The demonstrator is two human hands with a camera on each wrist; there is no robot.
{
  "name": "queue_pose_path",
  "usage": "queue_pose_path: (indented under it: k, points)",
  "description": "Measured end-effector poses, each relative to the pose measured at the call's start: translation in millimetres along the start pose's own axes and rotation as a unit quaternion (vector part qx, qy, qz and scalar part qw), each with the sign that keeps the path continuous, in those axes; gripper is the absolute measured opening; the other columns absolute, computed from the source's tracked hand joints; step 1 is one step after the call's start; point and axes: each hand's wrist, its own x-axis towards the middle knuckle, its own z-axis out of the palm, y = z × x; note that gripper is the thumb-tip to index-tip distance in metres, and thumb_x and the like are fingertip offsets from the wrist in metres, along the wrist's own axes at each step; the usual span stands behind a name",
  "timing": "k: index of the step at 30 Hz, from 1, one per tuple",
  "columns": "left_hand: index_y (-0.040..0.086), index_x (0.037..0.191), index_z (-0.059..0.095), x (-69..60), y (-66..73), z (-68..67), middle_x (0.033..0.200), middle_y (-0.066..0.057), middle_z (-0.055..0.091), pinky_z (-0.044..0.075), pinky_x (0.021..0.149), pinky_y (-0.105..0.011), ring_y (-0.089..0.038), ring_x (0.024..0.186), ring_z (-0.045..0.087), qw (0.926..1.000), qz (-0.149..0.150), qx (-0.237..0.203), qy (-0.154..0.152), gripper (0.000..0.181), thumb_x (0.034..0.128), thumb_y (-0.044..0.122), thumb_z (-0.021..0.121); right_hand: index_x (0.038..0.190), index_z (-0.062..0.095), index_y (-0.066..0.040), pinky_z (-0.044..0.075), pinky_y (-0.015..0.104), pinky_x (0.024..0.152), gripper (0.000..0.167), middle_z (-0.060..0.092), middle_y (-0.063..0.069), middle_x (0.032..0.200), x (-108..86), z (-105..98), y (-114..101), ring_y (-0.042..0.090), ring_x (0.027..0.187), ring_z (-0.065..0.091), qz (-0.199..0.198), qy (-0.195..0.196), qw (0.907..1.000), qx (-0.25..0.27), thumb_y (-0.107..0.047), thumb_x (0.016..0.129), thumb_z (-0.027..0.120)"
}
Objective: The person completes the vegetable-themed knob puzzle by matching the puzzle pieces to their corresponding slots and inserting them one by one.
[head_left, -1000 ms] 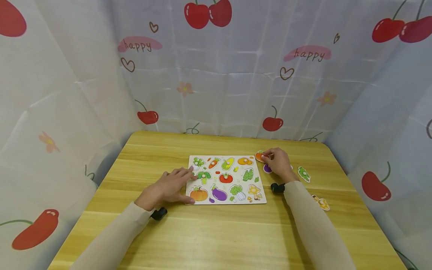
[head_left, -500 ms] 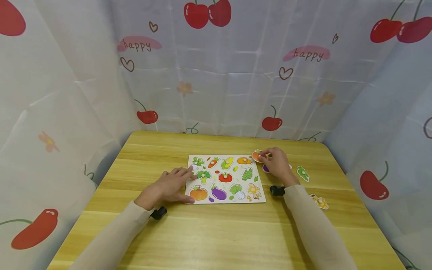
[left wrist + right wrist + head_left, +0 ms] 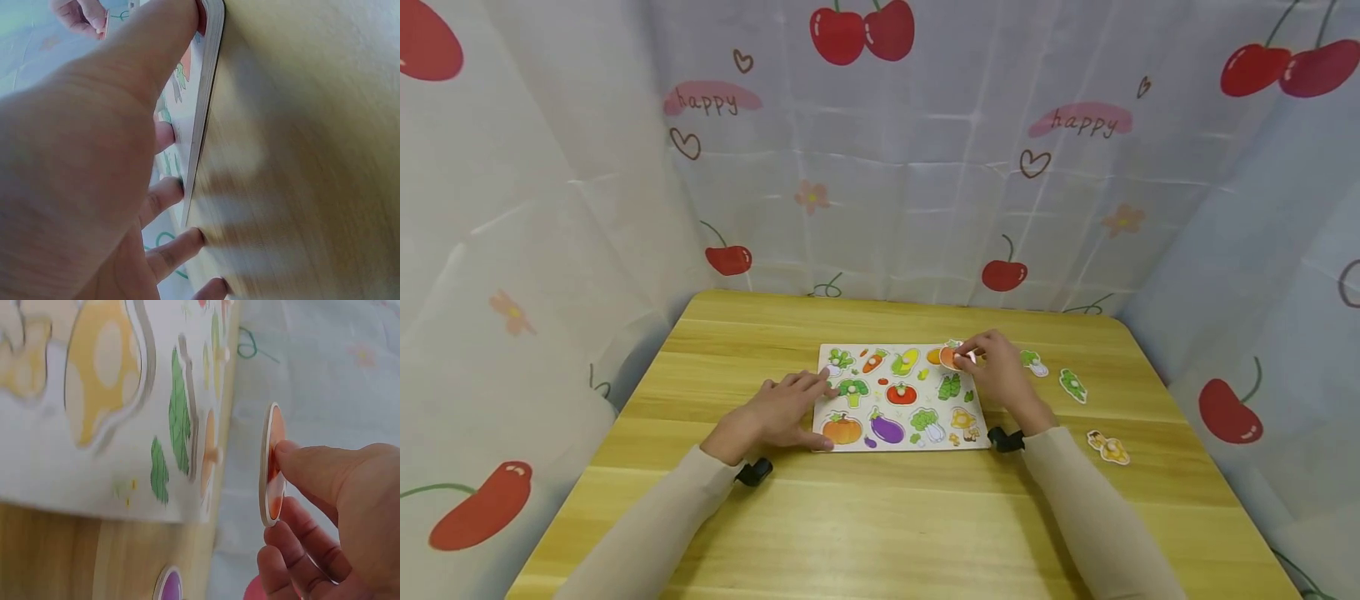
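Observation:
A white puzzle board [image 3: 870, 442] printed with vegetables lies flat on the table. My left hand [image 3: 782, 414] rests at its left edge, fingers spread, with thumb and some fingertips on the board. Above the board's upper right corner, my right hand [image 3: 1002, 373] pinches an orange pumpkin puzzle piece [image 3: 948, 358]. In the right wrist view, the pumpkin piece [image 3: 272, 465] is tilted nearly edge-on and apart from the board, with the thumb [image 3: 306, 464] on its face. Knobbed tomato [image 3: 901, 395], broccoli, carrot and corn pieces sit in the board.
Right of the board lie loose pieces: a leafy white-stemmed vegetable [image 3: 1034, 363], a green one [image 3: 1073, 385] and a yellow mushroom [image 3: 1108, 447]. A purple piece [image 3: 170, 586] lies beside the board in the right wrist view. Printed curtains [image 3: 880, 208] surround the wooden table [image 3: 880, 525].
My right hand has moved left with the pumpkin piece, from beside the board's upper right corner to above it. The left hand stays where it was.

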Motion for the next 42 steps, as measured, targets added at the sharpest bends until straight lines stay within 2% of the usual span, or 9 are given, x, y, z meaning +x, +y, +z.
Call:
queue_pose_path:
  k: [9,15,23,35,42]
  points:
    - [0.022,0.175,0.051,1.3,-0.1,-0.8,0.194,-0.015,0.029,0.038,0.125,-0.086,-0.05,0.173,0.038,1.0,0.004,0.002,0.003,0.097,0.099,0.071,0.085,0.111,0.088,-0.006,0.064,0.06,0.103,0.01,0.079,0.02,0.132,-13.5,14,-24,0.04,0.116,0.076,-0.054,0.001,0.9985,-0.008,-0.014,0.105,0.089]
    - [0.022,0.177,0.05,2.3,0.8,-2.1,0.195,-0.014,0.028,0.039,0.125,-0.084,-0.049,0.174,0.037,1.0,0.003,0.007,-0.001,0.098,0.0992,0.071,0.085,0.11,0.087,-0.007,0.064,0.056,0.103,0.009,0.08,0.018,0.132,-21.1,27,-37,0.034,0.111,0.075,-0.08,-0.02,0.9965,0.007,-0.011,0.103,0.091]
    - [0.022,0.177,0.049,2.9,1.5,-2.1,0.195,-0.014,0.028,0.039,0.125,-0.085,-0.05,0.174,0.036,1.0,0.004,0.008,-0.005,0.098,0.0994,0.07,0.085,0.106,0.086,-0.009,0.066,0.046,0.095,0.008,0.079,0.013,0.129,-30.8,41,-55,0.026,0.105,0.076,-0.108,-0.038,0.9934,0.004,-0.012,0.102,0.092]
    - [0.021,0.178,0.049,2.6,2.7,-2.9,0.195,-0.015,0.027,0.037,0.126,-0.088,-0.05,0.175,0.034,0.9999,0.003,0.009,-0.012,0.1,0.0998,0.072,0.084,0.104,0.086,-0.014,0.062,0.038,0.093,0.005,0.079,0.008,0.124,-45.4,61,-91,0.023,0.106,0.073,-0.138,-0.086,0.9867,0.006,-0.014,0.104,0.091]
    - [0.021,0.177,0.051,0.6,1.0,-0.7,0.194,-0.016,0.028,0.039,0.124,-0.088,-0.052,0.174,0.036,0.9998,0.005,0.017,-0.008,0.099,0.0987,0.073,0.084,0.107,0.085,-0.015,0.063,0.037,0.094,0.004,0.077,0.005,0.122,-48.6,75,-109,0.022,0.107,0.072,-0.164,-0.111,0.9802,0.004,-0.017,0.106,0.089]
